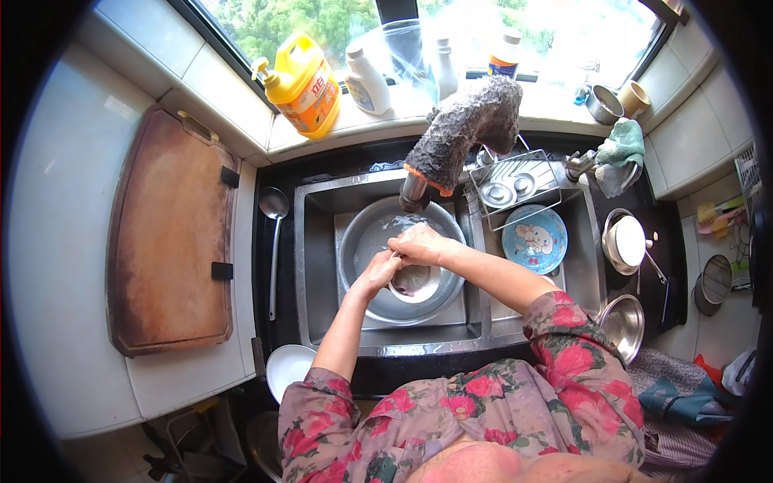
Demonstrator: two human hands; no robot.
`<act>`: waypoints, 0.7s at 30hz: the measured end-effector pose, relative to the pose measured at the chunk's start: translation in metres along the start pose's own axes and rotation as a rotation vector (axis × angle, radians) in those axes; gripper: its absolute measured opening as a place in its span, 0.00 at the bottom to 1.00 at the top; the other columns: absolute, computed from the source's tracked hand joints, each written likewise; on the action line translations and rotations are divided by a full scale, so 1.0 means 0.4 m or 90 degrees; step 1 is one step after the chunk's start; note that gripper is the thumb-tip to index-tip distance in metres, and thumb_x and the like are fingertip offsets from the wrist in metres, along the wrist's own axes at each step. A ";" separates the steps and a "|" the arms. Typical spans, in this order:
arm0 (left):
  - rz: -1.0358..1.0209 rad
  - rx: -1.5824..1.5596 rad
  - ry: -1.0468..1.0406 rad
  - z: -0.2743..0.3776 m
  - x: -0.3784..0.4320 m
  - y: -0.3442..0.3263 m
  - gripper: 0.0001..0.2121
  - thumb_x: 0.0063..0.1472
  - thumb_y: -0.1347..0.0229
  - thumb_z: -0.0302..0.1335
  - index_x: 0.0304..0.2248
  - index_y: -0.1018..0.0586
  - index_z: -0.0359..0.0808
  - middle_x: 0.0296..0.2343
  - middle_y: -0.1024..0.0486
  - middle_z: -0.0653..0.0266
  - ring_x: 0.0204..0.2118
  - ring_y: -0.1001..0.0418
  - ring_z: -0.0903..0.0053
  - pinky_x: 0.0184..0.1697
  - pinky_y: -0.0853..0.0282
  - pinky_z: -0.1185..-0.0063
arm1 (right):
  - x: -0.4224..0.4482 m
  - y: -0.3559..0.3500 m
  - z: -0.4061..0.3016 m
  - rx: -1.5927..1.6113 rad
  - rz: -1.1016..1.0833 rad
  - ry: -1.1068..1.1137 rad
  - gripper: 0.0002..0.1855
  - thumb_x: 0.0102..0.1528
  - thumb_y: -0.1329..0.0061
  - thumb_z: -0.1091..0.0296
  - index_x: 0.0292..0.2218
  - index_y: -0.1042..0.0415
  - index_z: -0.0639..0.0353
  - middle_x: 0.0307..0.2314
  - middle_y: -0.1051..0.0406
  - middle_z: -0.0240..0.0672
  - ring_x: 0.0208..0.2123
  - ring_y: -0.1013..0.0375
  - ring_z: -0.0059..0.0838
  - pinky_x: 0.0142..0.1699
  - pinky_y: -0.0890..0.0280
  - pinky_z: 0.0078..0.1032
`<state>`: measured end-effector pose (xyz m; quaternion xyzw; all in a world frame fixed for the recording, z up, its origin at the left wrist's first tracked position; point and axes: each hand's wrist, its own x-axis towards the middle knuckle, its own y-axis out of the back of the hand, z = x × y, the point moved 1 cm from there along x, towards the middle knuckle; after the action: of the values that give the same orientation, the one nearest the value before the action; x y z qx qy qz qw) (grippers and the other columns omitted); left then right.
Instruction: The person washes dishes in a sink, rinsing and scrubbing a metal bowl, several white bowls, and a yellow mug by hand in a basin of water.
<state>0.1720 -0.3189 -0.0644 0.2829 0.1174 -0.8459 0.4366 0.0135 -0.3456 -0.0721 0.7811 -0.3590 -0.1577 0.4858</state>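
Observation:
A grey metal basin (356, 290) with water in it stands in the left bowl of the steel double sink. Inside its near right part is a white bowl (427, 292) with wet, pale pinkish matter at the bottom. My left hand (379, 271) grips the bowl at its left rim, thumb on top. My right hand (420, 244) bends over the bowl's far edge, its fingertips meeting those of my left hand. A small pale edge shows between the fingers; what the right fingers pinch is hidden. The tap (413, 192), wrapped in grey fabric, hangs just beyond.
A wire rack (546, 192) and a blue cartoon plate (534, 238) occupy the right sink. A ladle (275, 241) lies at left, near a cutting board (175, 235). A white plate (290, 371) sits by my left forearm. A yellow detergent jug (308, 90) stands on the sill.

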 end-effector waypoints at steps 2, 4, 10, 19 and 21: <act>-0.031 -0.012 -0.012 0.009 0.000 0.020 0.21 0.53 0.55 0.31 0.47 0.31 0.36 0.39 0.31 0.65 0.42 0.35 0.79 0.41 0.37 0.78 | -0.002 -0.016 0.011 0.038 -0.033 -0.084 0.11 0.44 0.51 0.64 0.30 0.34 0.57 0.24 0.29 0.45 0.29 0.28 0.46 0.33 0.34 0.38; 0.014 -0.127 -0.054 0.001 -0.008 0.029 0.25 0.49 0.52 0.28 0.50 0.36 0.37 0.43 0.34 0.64 0.44 0.36 0.77 0.42 0.35 0.78 | -0.022 -0.037 0.022 0.101 0.043 -0.166 0.11 0.44 0.52 0.68 0.32 0.35 0.59 0.24 0.29 0.47 0.30 0.29 0.49 0.35 0.35 0.40; 0.252 -0.262 -0.137 -0.076 0.030 -0.021 0.29 0.46 0.55 0.19 0.52 0.40 0.39 0.45 0.37 0.62 0.48 0.37 0.72 0.47 0.36 0.73 | -0.052 -0.116 0.049 0.398 0.179 -0.421 0.24 0.42 0.60 0.76 0.45 0.38 0.64 0.37 0.32 0.56 0.43 0.34 0.53 0.47 0.38 0.39; 0.219 -0.049 -0.140 -0.078 0.061 -0.033 0.27 0.40 0.61 0.13 0.45 0.31 0.32 0.41 0.30 0.56 0.48 0.34 0.68 0.54 0.45 0.77 | -0.014 -0.083 0.054 -0.183 0.201 -0.168 0.18 0.44 0.48 0.56 0.33 0.33 0.58 0.17 0.30 0.36 0.20 0.26 0.34 0.24 0.32 0.30; 0.076 0.013 -0.059 -0.082 0.074 -0.035 0.25 0.41 0.60 0.14 0.44 0.30 0.33 0.39 0.28 0.56 0.47 0.33 0.68 0.53 0.43 0.75 | -0.026 -0.115 0.072 -0.247 0.150 -0.010 0.16 0.46 0.52 0.56 0.33 0.33 0.58 0.15 0.31 0.31 0.20 0.27 0.32 0.22 0.32 0.27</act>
<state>0.1597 -0.3159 -0.1088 0.2547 0.0714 -0.8316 0.4883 0.0079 -0.3443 -0.1270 0.6246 -0.4143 -0.1719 0.6393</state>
